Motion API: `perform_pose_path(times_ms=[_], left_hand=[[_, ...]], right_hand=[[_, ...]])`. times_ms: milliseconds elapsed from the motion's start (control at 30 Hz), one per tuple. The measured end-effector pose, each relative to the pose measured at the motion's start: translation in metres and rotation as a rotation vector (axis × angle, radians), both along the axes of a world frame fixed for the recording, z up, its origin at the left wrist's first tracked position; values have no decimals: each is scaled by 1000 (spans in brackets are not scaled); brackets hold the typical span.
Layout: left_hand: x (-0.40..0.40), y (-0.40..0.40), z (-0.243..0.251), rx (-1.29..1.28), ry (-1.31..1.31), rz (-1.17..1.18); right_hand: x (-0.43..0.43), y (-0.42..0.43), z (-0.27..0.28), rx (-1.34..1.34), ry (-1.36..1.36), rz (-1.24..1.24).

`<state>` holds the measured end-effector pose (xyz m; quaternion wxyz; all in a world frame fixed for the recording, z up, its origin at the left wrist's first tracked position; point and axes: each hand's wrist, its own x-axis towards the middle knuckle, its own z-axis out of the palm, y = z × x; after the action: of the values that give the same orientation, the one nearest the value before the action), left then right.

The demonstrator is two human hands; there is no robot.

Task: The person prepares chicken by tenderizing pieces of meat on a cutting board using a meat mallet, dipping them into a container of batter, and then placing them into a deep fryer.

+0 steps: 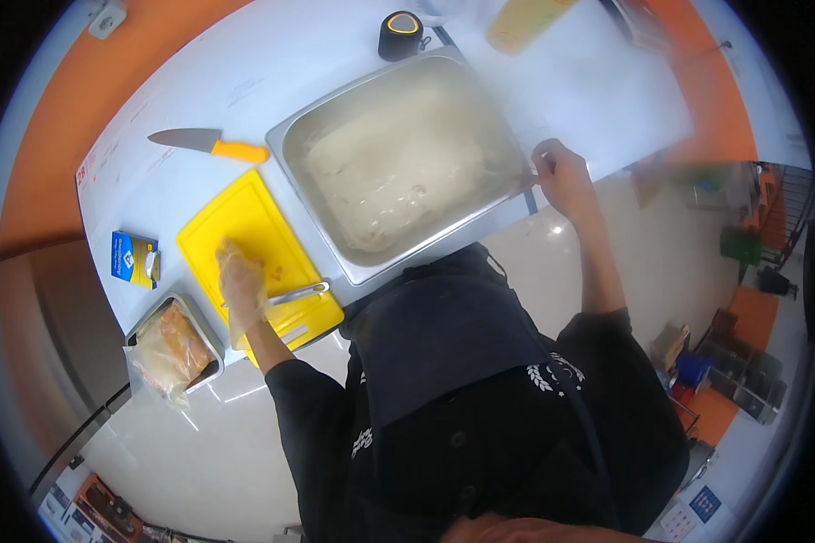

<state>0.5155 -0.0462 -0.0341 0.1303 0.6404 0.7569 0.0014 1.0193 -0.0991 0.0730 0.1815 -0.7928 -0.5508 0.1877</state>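
Observation:
My left hand (238, 275), in a clear plastic glove, rests on a yellow cutting board (234, 203) with its fingers pointing away from me. Whether anything is under the fingers is hidden. A metal utensil handle with a hole at its end (302, 293) lies across the board beside my left wrist. Small pinkish bits (276, 273) are on the board. My right hand (562, 176) is at the right corner of a large steel pan (312, 227), fingers curled beside the rim; its grip is unclear. A pale, partly glossy mass (401, 156) fills the pan's bottom.
A chef's knife with a yellow handle (238, 150) lies beyond the board. To the left are a disposable-glove box (136, 259) and a small metal tray (212, 332) holding bagged orange-pink food (180, 336). A black cylindrical device (399, 44) stands behind the pan; a yellowish container (519, 27) is farther right.

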Motion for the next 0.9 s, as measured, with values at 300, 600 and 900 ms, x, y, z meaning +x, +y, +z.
perform_pose_path(times_ms=[300, 600, 900], left_hand=[[2, 1, 1, 7, -13, 1], [3, 3, 3, -31, 9, 7], [-11, 4, -21, 71, -1, -52]], right_hand=[[-31, -13, 21, -137, 16, -127], [9, -14, 7, -38, 144, -45], [-5, 11, -11, -94, 71, -61]])
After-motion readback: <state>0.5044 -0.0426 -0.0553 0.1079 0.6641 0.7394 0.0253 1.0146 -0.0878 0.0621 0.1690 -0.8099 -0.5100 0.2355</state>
